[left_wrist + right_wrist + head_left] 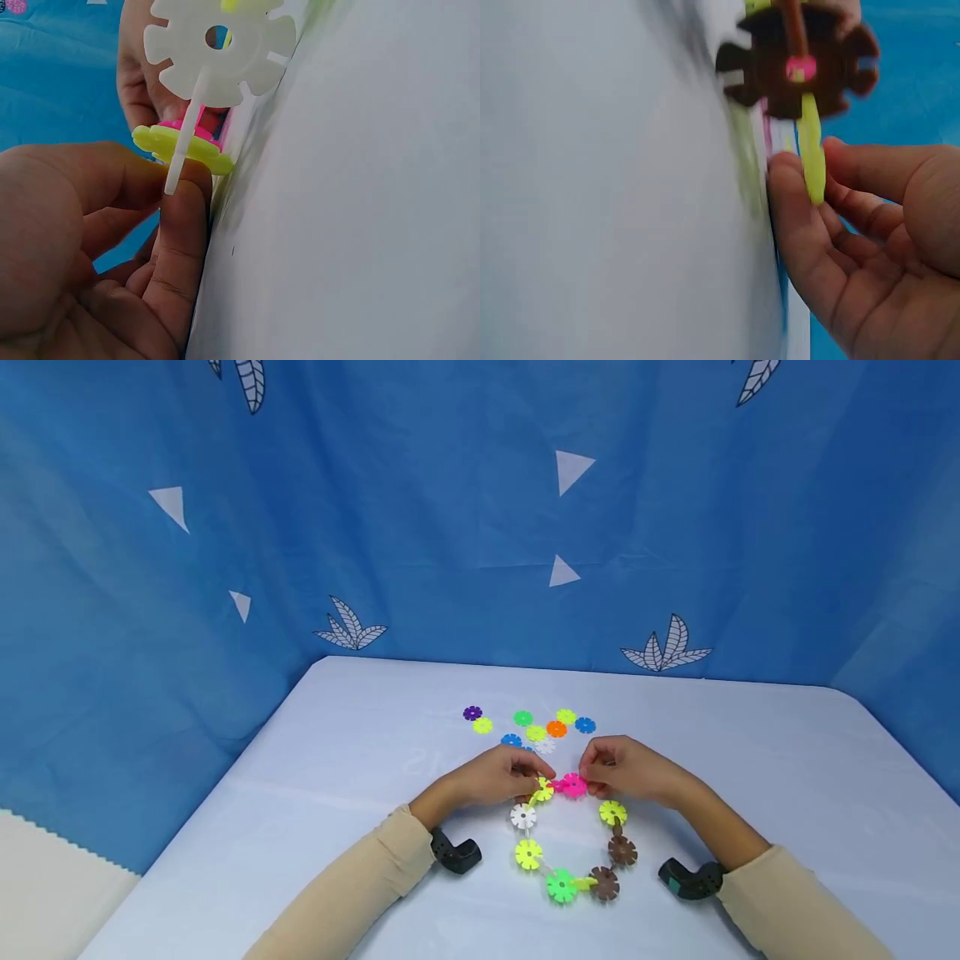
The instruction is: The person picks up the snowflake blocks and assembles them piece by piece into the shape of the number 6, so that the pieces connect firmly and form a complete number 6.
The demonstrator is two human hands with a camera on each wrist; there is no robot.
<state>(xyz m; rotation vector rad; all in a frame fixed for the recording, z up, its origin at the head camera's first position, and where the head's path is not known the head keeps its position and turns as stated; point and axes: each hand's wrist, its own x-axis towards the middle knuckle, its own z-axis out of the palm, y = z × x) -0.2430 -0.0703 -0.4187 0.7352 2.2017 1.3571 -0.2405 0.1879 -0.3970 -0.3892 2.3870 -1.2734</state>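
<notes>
A ring-shaped chain of notched snowflake discs lies on the table, with a gap at its upper right. My left hand (506, 774) pinches a yellow disc (543, 789) at the chain's upper left, between thumb and forefinger. Joined to that disc is a pink disc (574, 785); my right hand (626, 768) holds its right edge with curled fingers, the exact contact being partly hidden. Close below the right hand sits another yellow disc (612, 812), linked to a brown disc (622, 851). A white disc (259, 49) looms in front of the left fingers in the left wrist view.
Behind the hands lie several loose discs, among them a purple disc (472, 713), an orange disc (557, 729) and a blue disc (585, 725). The chain's green disc (562, 886) is nearest the front. A blue curtain (480, 527) hangs along the table's back edge.
</notes>
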